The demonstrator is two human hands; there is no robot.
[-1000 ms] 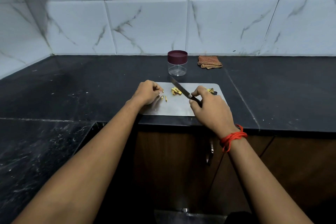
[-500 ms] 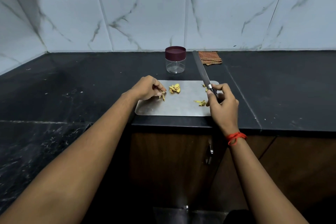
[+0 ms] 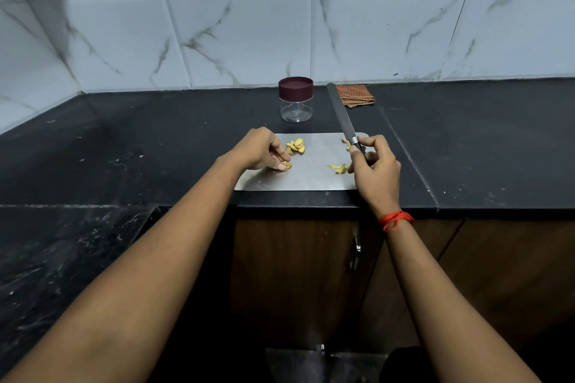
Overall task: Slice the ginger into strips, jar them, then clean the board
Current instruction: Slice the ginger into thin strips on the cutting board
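Now you're raising the long grey-bladed knife (image 3: 340, 115), R hand (image 3: 378, 174) gripping its handle; L hand (image 3: 258, 151) pinching yellow ginger pieces (image 3: 287, 165) for re-slicing.

We get dim, cool light w/ a bluish cast. Tiles (image 3: 249, 40) are the brightest part; a soft shadow darkens their top-left corner. Board (image 3: 311, 179) has a dull sheen, no hard glare. Counter (image 3: 155, 140) reads dark, w/ faint pale specks. Cabinet (image 3: 295, 274) is near black, little detail. Wide-angle lens bends tile lines twd the edges. Centre is fairly sharp; forearms (image 3: 124, 305) at the bottom look soft.
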